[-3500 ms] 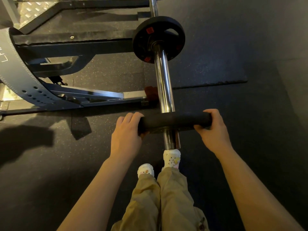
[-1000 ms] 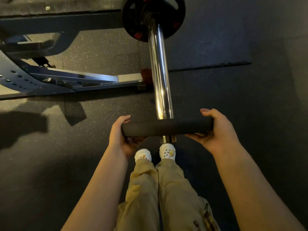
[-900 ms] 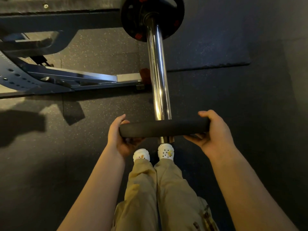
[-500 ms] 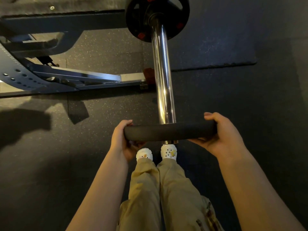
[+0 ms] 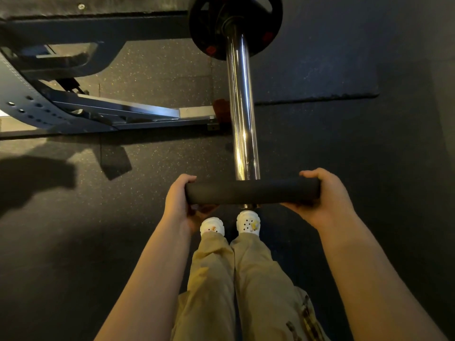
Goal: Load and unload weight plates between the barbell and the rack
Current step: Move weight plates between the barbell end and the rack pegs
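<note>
- weight plate (image 5: pixel 252 193) seen edge-on, black, threaded on the near end of the chrome bar (image 5: pixel 242 119), only the bar tip showing below it
- left hand (image 5: pixel 181 205) grips the plate's left edge, thumb on top, fingers curled under
- right hand (image 5: pixel 325 198) grips the right edge the same way
- second plate (image 5: pixel 211 28) sits at the far end of the bar, flat face toward the camera
- rack frame (image 5: pixel 98 112) to the left on the dark rubber floor (image 5: pixel 344 143)
- white shoes (image 5: pixel 248 223) and tan trousers (image 5: pixel 246 279) directly below the plate
</note>
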A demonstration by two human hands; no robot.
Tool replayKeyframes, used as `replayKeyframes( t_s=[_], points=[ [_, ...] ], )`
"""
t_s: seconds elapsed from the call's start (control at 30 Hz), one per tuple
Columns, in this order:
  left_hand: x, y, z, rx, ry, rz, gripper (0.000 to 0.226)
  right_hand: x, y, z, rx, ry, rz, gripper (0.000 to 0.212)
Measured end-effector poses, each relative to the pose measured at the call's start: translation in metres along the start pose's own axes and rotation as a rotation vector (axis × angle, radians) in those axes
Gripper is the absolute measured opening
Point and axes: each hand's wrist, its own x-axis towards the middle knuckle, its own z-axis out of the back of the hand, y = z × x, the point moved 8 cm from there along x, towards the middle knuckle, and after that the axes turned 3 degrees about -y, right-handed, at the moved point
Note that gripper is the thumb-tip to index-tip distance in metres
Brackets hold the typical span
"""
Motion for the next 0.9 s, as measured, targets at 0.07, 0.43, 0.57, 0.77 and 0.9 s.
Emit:
replayKeyframes(
  t_s=[0.07,0.43,0.57,0.77,0.9],
  points=[
    [0.006,0.007,0.006,0.036,0.004,0.022,0.016,-0.006,-0.001,0.002,-0.033,-0.012,0.013,0.024],
    [0.009,0.006,0.01,0.134,-0.006,0.052,0.009,-0.007,-0.01,0.014,-0.077,-0.031,-0.059,0.032],
    [0.016,-0.002,0.01,0.224,0.043,0.136,0.024,0.001,-0.004,0.014,-0.422,0.005,-0.15,0.025],
    [0.02,0.001,0.005,0.458,0.105,0.221,0.03,0.004,0.009,0.011,-0.801,0.042,-0.205,0.036],
    [0.012,-0.002,0.006,0.415,0.089,0.145,0.015,0.005,0.002,0.021,-0.645,0.003,-0.172,0.025]
  ],
)
